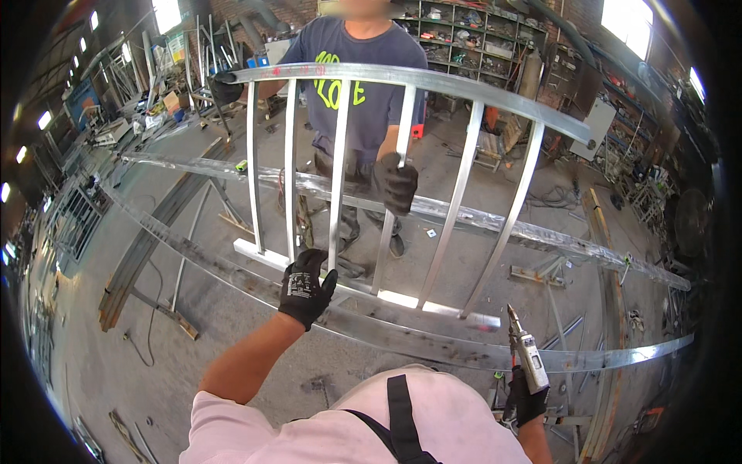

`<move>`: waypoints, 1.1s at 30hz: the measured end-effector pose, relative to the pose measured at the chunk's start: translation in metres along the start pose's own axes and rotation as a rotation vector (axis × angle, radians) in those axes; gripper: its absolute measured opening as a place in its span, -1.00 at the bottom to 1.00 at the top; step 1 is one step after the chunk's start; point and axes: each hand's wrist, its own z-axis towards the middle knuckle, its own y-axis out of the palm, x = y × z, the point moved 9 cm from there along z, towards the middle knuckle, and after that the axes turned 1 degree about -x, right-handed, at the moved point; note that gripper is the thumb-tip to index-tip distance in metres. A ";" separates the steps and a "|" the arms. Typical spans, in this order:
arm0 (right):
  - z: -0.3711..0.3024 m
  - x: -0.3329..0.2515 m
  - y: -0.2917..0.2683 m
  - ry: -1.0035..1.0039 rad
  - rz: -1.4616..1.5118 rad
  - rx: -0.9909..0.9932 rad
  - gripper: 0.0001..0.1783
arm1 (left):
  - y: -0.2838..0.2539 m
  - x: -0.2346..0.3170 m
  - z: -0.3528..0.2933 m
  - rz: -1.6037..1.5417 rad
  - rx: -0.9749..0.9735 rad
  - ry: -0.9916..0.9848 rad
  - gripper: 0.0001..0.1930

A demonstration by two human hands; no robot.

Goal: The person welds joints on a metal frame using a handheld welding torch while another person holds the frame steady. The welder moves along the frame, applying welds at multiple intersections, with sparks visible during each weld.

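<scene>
A ladder-like metal frame point(340, 170) of bright square tubing, two rails joined by several bars, stands tilted before me. My left hand point(308, 290), in a black glove, is closed round its lower rail near a bar. At the lower right, my black-gloved right hand point(529, 400) grips a silver welding gun point(529, 359), whose thin pointed nozzle is directed upward, near the lower rail's right end but apart from it. Across from me, a co-worker's gloved hand point(399, 184) grasps one bar, while the other gloved hand point(225, 89) holds the upper rail's left end.
Two long metal beams point(541, 228) run crosswise beneath the frame, one near me and one farther away. Stacked steel bars point(158, 232) lie at the left. A cable point(151, 340) trails on the concrete floor. Cluttered shelves point(471, 35) line the back wall.
</scene>
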 end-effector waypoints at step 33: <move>-0.054 -0.024 -0.026 0.130 0.089 0.071 -0.71 | 0.311 -0.210 -0.041 -0.182 -0.425 -0.836 -0.36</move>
